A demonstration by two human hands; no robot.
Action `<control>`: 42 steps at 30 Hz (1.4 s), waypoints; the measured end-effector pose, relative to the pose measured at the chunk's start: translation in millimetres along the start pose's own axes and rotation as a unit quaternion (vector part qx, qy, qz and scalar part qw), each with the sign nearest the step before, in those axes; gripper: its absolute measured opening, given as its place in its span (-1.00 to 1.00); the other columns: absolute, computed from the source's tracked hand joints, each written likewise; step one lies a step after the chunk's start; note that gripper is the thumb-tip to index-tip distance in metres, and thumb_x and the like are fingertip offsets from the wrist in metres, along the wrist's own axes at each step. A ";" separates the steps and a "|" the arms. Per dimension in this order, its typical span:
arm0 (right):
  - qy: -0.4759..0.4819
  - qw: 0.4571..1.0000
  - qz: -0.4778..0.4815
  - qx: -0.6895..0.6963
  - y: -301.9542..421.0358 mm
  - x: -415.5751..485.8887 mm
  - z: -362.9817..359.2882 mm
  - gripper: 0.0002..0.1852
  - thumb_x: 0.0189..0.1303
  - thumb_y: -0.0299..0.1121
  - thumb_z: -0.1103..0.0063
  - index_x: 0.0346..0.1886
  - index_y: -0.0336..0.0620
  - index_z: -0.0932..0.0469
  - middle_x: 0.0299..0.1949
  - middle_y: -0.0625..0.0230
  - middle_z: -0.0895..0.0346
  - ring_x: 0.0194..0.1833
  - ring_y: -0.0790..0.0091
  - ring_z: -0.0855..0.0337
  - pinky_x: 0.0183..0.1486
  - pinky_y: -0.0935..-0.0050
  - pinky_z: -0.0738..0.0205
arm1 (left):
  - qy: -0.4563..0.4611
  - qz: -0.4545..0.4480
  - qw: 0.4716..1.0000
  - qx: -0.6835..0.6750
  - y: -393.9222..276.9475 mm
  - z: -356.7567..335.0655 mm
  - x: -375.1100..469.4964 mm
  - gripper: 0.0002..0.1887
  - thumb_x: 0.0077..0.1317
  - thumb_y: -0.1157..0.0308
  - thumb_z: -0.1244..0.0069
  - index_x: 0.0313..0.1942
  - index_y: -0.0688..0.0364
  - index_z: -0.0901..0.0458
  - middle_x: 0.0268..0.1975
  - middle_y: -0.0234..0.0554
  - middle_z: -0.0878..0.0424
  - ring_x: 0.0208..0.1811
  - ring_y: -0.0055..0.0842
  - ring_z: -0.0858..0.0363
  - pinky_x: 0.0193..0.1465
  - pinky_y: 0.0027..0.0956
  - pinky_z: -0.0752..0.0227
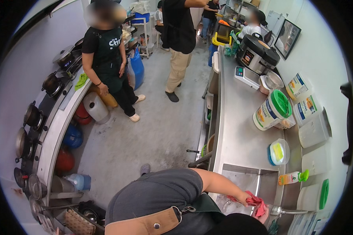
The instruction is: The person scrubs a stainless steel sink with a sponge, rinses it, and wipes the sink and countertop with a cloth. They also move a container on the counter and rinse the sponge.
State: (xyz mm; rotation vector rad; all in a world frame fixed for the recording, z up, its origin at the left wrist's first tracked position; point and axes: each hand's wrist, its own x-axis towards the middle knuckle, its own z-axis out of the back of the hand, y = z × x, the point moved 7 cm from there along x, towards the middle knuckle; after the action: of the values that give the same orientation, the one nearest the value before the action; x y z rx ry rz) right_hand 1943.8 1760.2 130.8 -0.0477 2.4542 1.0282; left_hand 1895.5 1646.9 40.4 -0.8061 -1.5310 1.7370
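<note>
Over the steel sink [267, 179], my left hand [243, 198] grips a wet-looking red cloth [255, 201]. My right hand [262, 216] holds the cloth's other end, close to the metal faucet [276, 210]; part of this hand is hidden behind the dark cap brim. More red fabric shows under my left wrist. A pump bottle with a green top [294, 177] lies or leans at the sink's far side. Beyond the sink's corner stands a clear tub [285, 151] with a yellow sponge [278, 151] on it.
The steel counter [235, 117] carries a dressing tub [266, 114], a digital scale [247, 77] and a rice cooker [257, 54]. Plastic containers [313, 129] line the wall. Across the floor, a person in an apron [108, 58] stands by the stove [44, 117]; another person [179, 38] stands mid-aisle.
</note>
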 end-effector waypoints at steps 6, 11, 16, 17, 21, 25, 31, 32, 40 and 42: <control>0.321 0.934 -0.148 -0.040 18.3 -9.4 61.1 -0.72 0.05 -0.53 -0.06 -0.12 -0.15 -0.39 -0.22 0.12 -0.49 -0.26 0.08 -0.59 -0.16 0.21 -0.67 | 0.010 0.004 1.000 0.030 -13.0 -5.4 -3.6 -0.62 0.07 0.32 -0.23 -0.09 0.22 -0.63 -0.12 -0.16 -0.68 -0.09 -0.34 -0.61 0.01 -0.29 -0.41; 0.065 0.988 -0.071 -0.121 -10.6 -7.7 92.8 -0.46 -0.11 -0.54 -0.08 0.07 -0.11 -0.31 -0.13 0.24 -0.51 -0.27 0.35 -0.53 -0.23 0.42 -0.57 | -0.086 0.060 0.991 -0.082 24.9 -0.8 43.6 -0.62 0.24 0.34 -0.04 0.06 0.22 -0.45 -0.22 -0.08 -0.63 -0.27 -0.26 -0.61 -0.31 -0.19 -0.47; -0.094 0.917 -0.036 -0.387 -59.8 -43.9 47.9 -0.35 0.01 -0.49 -0.15 0.25 -0.09 -0.22 0.06 0.28 -0.45 -0.15 0.42 -0.53 -0.10 0.42 -0.49 | -0.019 -0.030 0.999 -0.039 -55.1 -34.6 32.1 -0.67 0.29 0.33 0.02 -0.01 0.26 -0.35 -0.24 -0.02 -0.58 -0.29 -0.27 -0.61 -0.38 -0.15 -0.47; -0.111 0.930 -0.050 -0.347 -74.7 -38.3 57.9 -0.37 0.07 -0.46 -0.15 0.27 -0.08 -0.22 0.10 0.28 -0.43 -0.10 0.40 -0.53 -0.06 0.39 -0.48 | -0.038 -0.004 0.989 -0.143 -68.6 -39.0 24.2 -0.68 0.29 0.31 0.02 -0.03 0.26 -0.36 -0.25 -0.05 -0.58 -0.30 -0.27 -0.61 -0.38 -0.16 -0.47; -0.078 0.964 0.099 -0.233 -72.7 -13.3 61.6 -0.50 0.25 -0.34 -0.09 0.27 -0.12 -0.27 0.16 0.27 -0.39 0.10 0.31 -0.47 0.06 0.30 -0.45 | -0.129 0.060 0.856 -0.498 -61.1 -22.5 18.2 -0.66 0.30 0.15 0.05 -0.13 0.26 -0.44 -0.31 -0.12 -0.60 -0.33 -0.29 -0.60 -0.37 -0.17 -0.47; 0.024 0.962 0.203 -0.179 -41.7 -22.3 28.3 -0.52 0.21 -0.43 -0.04 0.22 -0.31 -0.32 0.19 0.15 -0.38 0.20 0.22 -0.41 0.29 0.18 -0.29 | -0.116 0.123 0.909 -0.382 -32.4 7.7 -6.8 -0.53 0.27 -0.10 0.08 -0.34 0.20 -0.59 -0.36 -0.08 -0.65 -0.25 -0.35 -0.61 -0.32 -0.18 -0.44; 0.187 0.970 0.147 -0.058 -60.4 -38.6 -28.8 -0.45 0.19 -0.42 -0.05 0.28 -0.29 -0.25 0.25 0.02 -0.30 0.22 0.07 -0.37 0.35 0.06 -0.15 | -0.232 0.139 0.817 -0.509 -28.4 12.7 -0.7 -0.62 0.29 0.03 0.01 -0.14 0.18 -0.60 -0.34 -0.24 -0.68 -0.36 -0.50 -0.62 -0.24 -0.39 -0.46; 0.195 0.976 0.092 -0.013 -69.5 -35.6 -33.6 -0.42 0.21 -0.32 -0.05 0.30 -0.27 -0.23 0.26 0.02 -0.28 0.25 0.06 -0.33 0.35 0.02 -0.13 | -0.287 0.112 0.843 -0.442 -9.6 28.7 3.6 -0.62 0.28 0.04 -0.01 -0.13 0.19 -0.59 -0.32 -0.25 -0.68 -0.33 -0.50 -0.62 -0.22 -0.39 -0.47; -0.009 0.975 -0.058 0.215 -94.7 -13.2 20.1 -0.08 0.16 0.28 -0.02 0.42 -0.12 -0.01 0.41 0.11 -0.04 0.38 -0.10 -0.05 0.36 -0.26 0.02 | -0.148 0.074 0.983 -0.079 -87.6 3.1 -31.1 -0.70 0.19 0.20 0.00 -0.46 0.28 -0.63 -0.28 0.04 -0.66 -0.25 -0.35 -0.64 -0.04 -0.26 -0.45; 0.134 0.967 -0.036 0.215 -94.3 -28.8 -25.5 -0.07 0.15 0.21 -0.12 0.43 -0.12 0.02 0.38 0.08 -0.09 0.34 -0.10 -0.13 0.27 -0.16 -0.19 | -0.166 0.032 0.983 0.069 -65.3 -10.2 -10.5 -0.71 0.15 0.20 0.04 -0.44 0.27 -0.64 -0.22 0.07 -0.66 -0.17 -0.24 -0.62 0.14 -0.14 -0.29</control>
State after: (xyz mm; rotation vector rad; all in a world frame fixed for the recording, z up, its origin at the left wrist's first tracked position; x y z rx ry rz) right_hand 1978.6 1671.0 96.2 -0.1408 2.8456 0.4626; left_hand 1915.5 1649.5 104.2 -0.5200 -1.5849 2.0812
